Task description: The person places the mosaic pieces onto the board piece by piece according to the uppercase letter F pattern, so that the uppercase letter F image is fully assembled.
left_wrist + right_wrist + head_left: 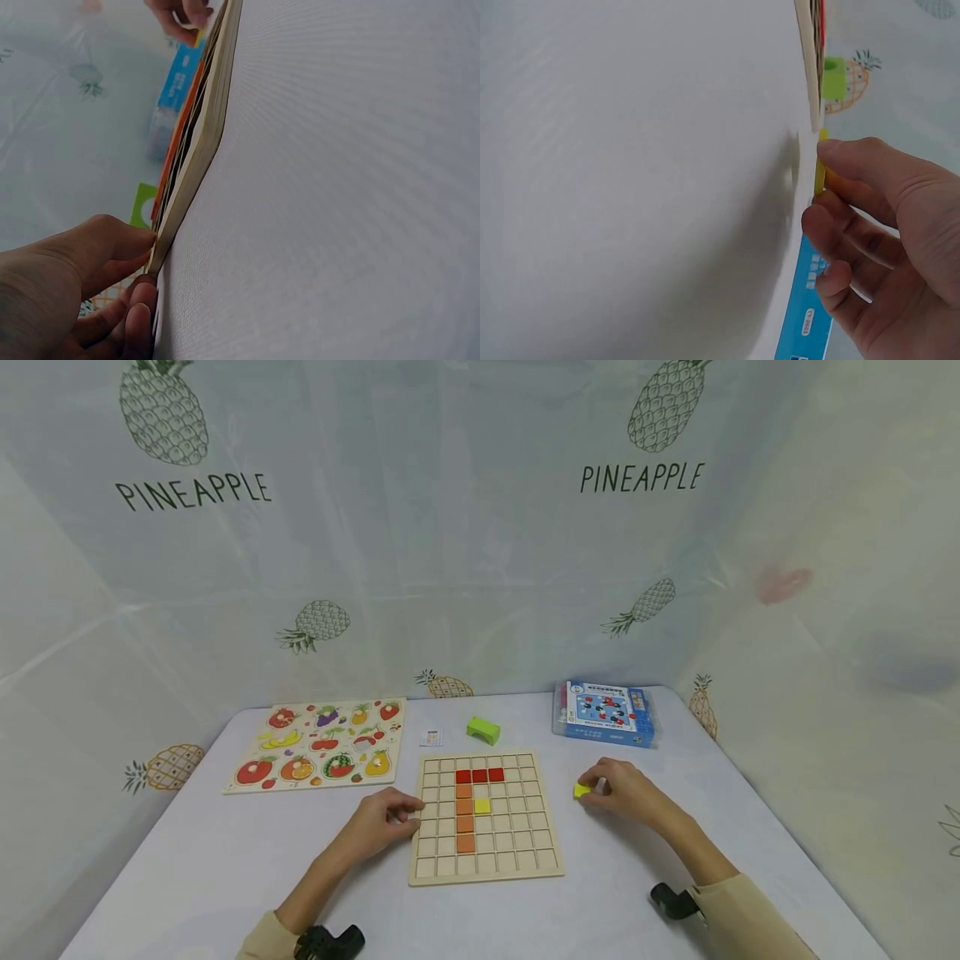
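A wooden grid board (522, 841) lies mid-table with red tiles (480, 776) in a short row, orange tiles (465, 823) in a column below their left end, and one yellow tile (482, 806) beside the column. At the board's left edge, my left hand (378, 821) holds the rim between thumb and fingers; the left wrist view shows the thumb (124, 238) against the edge. Right of the board, my right hand (621, 788) pinches another square yellow tile (820, 169) just above the tabletop, apart from the board.
A fruit-picture board (315, 747) lies at the back left. Behind the grid board are a green arched block (483, 730) and a small printed card (432, 737). A blue boxed set (607, 714) sits at the back right, before a pineapple-print curtain (450, 568).
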Available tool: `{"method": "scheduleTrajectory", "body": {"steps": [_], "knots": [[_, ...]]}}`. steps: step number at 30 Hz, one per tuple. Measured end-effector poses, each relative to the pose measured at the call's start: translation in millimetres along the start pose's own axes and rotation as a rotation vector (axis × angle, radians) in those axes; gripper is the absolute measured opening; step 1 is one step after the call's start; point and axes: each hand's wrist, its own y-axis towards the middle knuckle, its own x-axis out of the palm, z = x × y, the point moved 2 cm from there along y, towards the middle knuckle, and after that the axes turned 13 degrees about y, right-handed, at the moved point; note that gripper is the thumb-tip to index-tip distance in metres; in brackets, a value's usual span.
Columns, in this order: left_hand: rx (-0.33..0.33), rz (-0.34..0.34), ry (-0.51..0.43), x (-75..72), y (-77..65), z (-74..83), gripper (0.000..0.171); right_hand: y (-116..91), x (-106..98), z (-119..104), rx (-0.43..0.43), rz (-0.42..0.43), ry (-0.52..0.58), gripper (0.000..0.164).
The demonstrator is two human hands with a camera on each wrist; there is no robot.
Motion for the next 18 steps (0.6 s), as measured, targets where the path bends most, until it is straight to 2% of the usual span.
{"method": "scheduleTrajectory", "body": {"steps": [10,18], "knots": [[0.002,-0.004,-0.008,-1.4,0.4,2.1,0.023,7.7,7.8,-16.5,-0.088,-0.028,-0.017,0.022],[0.000,-0.008,-0.007,-1.0,0.1,1.4,0.023,16.8,22.2,-34.4,-0.097,-0.063,-0.002,0.023]]}}
